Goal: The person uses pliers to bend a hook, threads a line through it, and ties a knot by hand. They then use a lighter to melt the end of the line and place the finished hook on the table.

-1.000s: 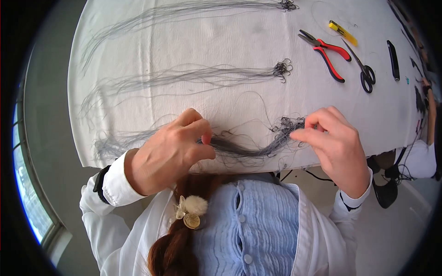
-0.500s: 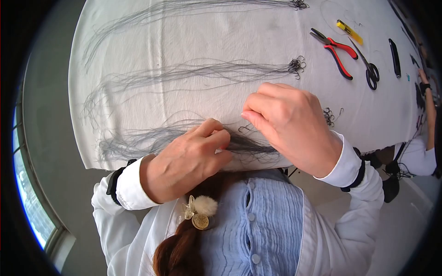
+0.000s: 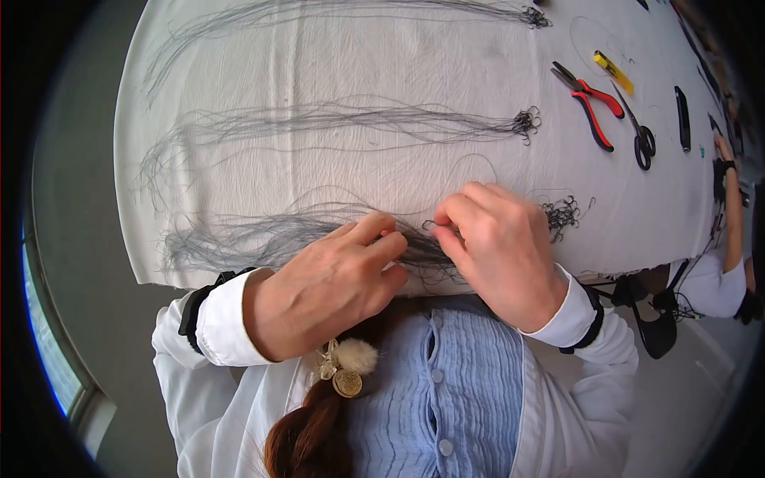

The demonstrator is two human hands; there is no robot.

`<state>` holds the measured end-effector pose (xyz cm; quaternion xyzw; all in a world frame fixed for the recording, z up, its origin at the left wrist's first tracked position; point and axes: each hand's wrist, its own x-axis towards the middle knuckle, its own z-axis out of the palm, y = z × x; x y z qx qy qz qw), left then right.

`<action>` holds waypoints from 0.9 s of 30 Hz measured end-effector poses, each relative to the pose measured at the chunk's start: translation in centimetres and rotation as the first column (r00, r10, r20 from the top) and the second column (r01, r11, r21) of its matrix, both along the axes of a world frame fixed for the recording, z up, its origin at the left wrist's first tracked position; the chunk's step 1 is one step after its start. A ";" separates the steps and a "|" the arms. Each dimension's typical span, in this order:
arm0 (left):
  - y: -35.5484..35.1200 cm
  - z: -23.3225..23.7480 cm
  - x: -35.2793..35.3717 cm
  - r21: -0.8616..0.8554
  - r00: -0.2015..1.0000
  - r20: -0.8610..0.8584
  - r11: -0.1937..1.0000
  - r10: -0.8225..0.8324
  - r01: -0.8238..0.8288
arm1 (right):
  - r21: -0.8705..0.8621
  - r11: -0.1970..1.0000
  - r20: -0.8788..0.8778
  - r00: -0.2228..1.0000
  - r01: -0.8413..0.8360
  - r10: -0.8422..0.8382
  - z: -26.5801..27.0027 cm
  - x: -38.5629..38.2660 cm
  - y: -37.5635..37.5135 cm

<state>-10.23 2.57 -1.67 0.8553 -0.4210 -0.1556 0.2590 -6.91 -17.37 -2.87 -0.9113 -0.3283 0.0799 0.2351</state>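
Note:
Over the nearest bundle of thin dark lines [image 3: 255,235], my left hand [image 3: 331,283] is closed in a pinch; what its fingertips hold is too small to name. To its right, my right hand [image 3: 506,251] is pinched at a small dark hook [image 3: 429,225] near the bundle's middle. A line loops up above the right fingers. Beyond the right hand lies a cluster of dark hooks [image 3: 562,213], partly hidden by that hand.
Two more bundles, a middle one [image 3: 319,121] and a far one [image 3: 343,8], lie on the white cloth [image 3: 382,72]. At the right are red-handled pliers [image 3: 586,99], a yellow cutter [image 3: 613,70], scissors [image 3: 641,135] and a black tool [image 3: 683,119]. Another person's arm [image 3: 733,207] shows at the right edge.
My right hand has moved down and slightly left, its fingertips now at the small hook. More of the hook cluster beside it shows. The left hand has barely moved.

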 end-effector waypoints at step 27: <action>-1.2 2.6 3.1 -0.071 0.855 -0.319 0.889 0.409 -0.452 | 0.341 0.935 0.076 0.989 0.094 -0.128 0.5 0.1 -0.7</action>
